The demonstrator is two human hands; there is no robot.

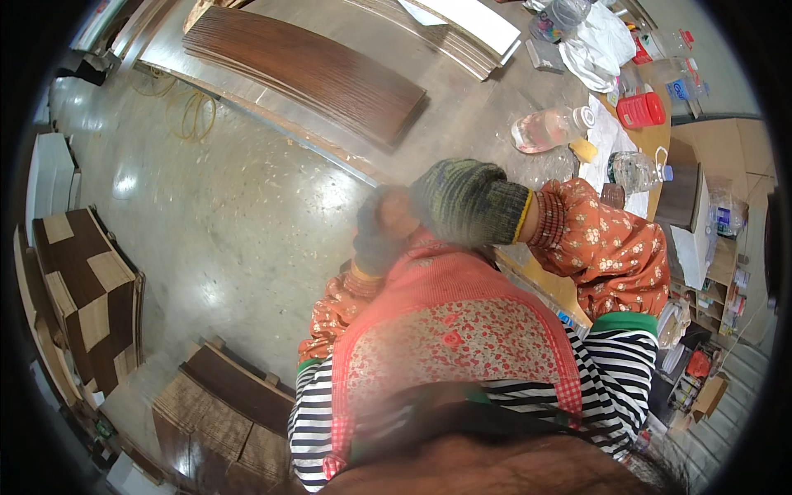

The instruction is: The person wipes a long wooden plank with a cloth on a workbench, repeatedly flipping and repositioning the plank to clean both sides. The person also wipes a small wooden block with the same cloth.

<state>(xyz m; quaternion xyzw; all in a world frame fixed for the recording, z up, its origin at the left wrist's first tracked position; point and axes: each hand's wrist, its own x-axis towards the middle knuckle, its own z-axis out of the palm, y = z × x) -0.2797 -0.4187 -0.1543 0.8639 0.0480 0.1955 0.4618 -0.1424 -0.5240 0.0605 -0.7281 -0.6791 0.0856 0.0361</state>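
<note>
My right hand [472,203], in a grey-green knit glove with a yellow-edged cuff, is curled closed in front of my chest. Its fingertips face away, so whatever it may hold is hidden. Close against it on the left is my left hand [377,234], also in a dark glove and smeared by motion. A blurred brownish patch [398,213] shows between the two hands; I cannot make out what it is. Beyond them, a stack of dark brown wood-grain boards [305,70] lies on the metal-topped table [474,107], touched by neither hand.
More boards with a white top sheet [474,25] lie at the table's far side. Bottles, including a clear one [544,130] and a red-lidded jar [641,109], crowd the right. Board stacks [87,289] stand on the floor at left, with a yellow hose [191,115] farther off.
</note>
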